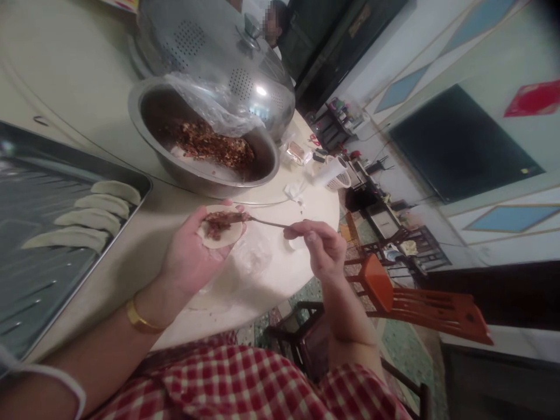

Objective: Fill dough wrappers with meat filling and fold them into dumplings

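Observation:
A round dumpling wrapper (228, 238) lies in the cupped palm of my left hand (192, 251), whose fingers curl round its far edge. Dark reddish-brown chopped filling (214, 230) sits on the wrapper. My right hand (324, 245) pinches the thin handle of a spoon (271, 223), its bowl end resting on the filling. Beyond both hands stands a metal basin (210, 185) with more of the same filling inside and a clear plastic sheet (214, 108) draped over its far rim.
Left, a metal tray (87, 149) bears several folded dumplings (94, 219) in a row. A perforated steel lid (210, 46) stands behind the basin. A crumpled clear plastic bag (254, 254) lies on the table (245, 297). An orange wooden chair (380, 283) is at right; a person (275, 29) is at the back.

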Demonstrator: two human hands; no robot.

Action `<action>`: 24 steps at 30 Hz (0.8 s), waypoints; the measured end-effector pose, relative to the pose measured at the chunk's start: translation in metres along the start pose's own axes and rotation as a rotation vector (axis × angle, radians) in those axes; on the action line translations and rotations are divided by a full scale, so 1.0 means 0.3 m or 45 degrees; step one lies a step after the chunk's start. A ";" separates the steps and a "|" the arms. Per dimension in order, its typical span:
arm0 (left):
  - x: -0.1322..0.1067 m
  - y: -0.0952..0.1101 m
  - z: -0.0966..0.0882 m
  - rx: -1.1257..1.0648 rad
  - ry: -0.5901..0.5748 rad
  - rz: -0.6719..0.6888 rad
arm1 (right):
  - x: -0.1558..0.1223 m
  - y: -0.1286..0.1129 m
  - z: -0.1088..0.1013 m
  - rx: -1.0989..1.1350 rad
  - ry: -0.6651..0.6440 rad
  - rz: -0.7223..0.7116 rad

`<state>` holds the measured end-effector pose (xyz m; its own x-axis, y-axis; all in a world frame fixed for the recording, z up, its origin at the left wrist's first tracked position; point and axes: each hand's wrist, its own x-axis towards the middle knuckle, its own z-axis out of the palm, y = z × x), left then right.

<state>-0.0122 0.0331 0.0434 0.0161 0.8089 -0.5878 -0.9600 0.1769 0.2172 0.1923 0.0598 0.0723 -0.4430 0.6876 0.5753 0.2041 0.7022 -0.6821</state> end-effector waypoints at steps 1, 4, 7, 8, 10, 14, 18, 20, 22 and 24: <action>0.000 0.000 -0.002 -0.010 0.007 0.002 | -0.008 -0.004 0.003 0.006 0.030 0.008; 0.001 0.002 -0.009 0.000 -0.016 -0.009 | -0.024 -0.011 0.017 -0.026 0.020 -0.006; 0.002 0.002 -0.014 -0.007 -0.038 -0.031 | -0.025 -0.012 0.036 -0.092 -0.027 -0.081; 0.003 0.002 -0.015 -0.014 -0.043 -0.038 | -0.022 -0.011 0.042 -0.112 -0.037 -0.103; 0.006 0.001 -0.017 -0.024 -0.049 -0.040 | -0.018 -0.010 0.051 -0.148 -0.054 -0.110; 0.017 -0.003 -0.019 -0.061 -0.054 -0.033 | -0.018 -0.012 0.057 -0.156 -0.110 0.006; 0.029 -0.006 -0.020 -0.080 -0.016 -0.047 | -0.018 0.001 0.068 -0.006 -0.107 0.223; 0.033 -0.008 -0.019 -0.081 -0.002 -0.051 | -0.010 0.022 0.077 0.143 -0.039 0.369; 0.036 -0.010 -0.020 -0.083 0.006 -0.053 | 0.000 0.050 0.086 0.314 0.036 0.555; 0.037 -0.010 -0.022 -0.084 0.011 -0.050 | 0.012 0.080 0.088 0.470 0.077 0.751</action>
<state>-0.0110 0.0378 0.0311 0.0518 0.7969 -0.6019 -0.9750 0.1707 0.1421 0.1725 0.0742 0.0460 -0.2980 0.9514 0.0784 0.0806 0.1069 -0.9910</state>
